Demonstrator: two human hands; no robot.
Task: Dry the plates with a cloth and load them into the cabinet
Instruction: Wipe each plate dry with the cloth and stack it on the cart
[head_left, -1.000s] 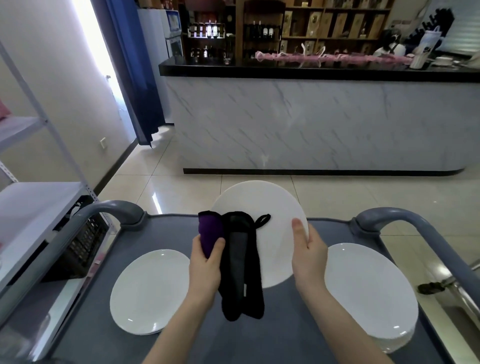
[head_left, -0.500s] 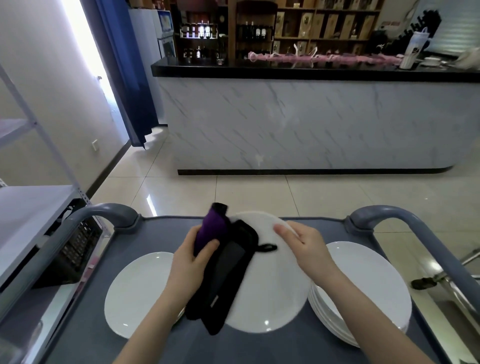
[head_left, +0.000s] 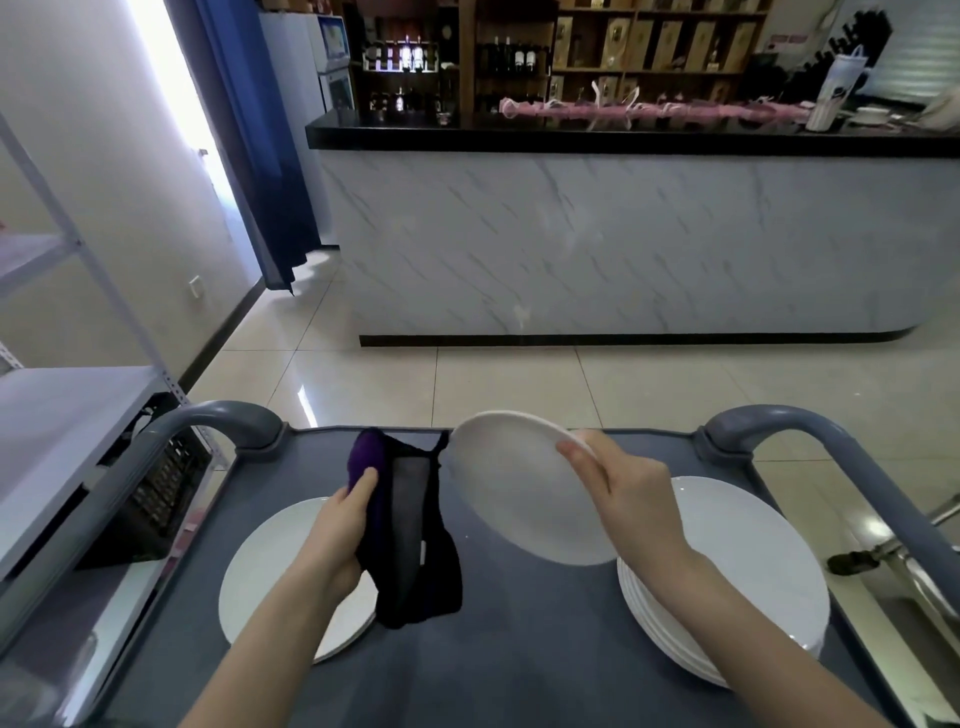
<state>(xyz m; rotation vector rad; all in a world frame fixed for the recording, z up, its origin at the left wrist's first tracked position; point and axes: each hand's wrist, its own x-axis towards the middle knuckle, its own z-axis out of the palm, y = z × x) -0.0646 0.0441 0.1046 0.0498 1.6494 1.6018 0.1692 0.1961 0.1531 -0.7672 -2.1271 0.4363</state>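
Note:
My right hand (head_left: 626, 493) grips a white plate (head_left: 519, 488) by its far right rim and holds it tilted above the grey cart top (head_left: 519, 665). My left hand (head_left: 340, 525) holds a black and purple cloth (head_left: 410, 535), which hangs just left of the plate, its loop near the plate's rim. A single white plate (head_left: 270, 566) lies on the cart at the left, partly under my left hand. A stack of white plates (head_left: 737, 571) sits on the cart at the right.
The cart has grey handle bars at the left (head_left: 156, 457) and right (head_left: 841, 457). A grey metal shelf rack (head_left: 62, 410) stands to the left. A marble-fronted bar counter (head_left: 623, 239) lies across tiled floor ahead.
The plate has swung from in front of me toward the right and tilted over. The cloth has come off the plate's face and now hangs beside it in my left hand.

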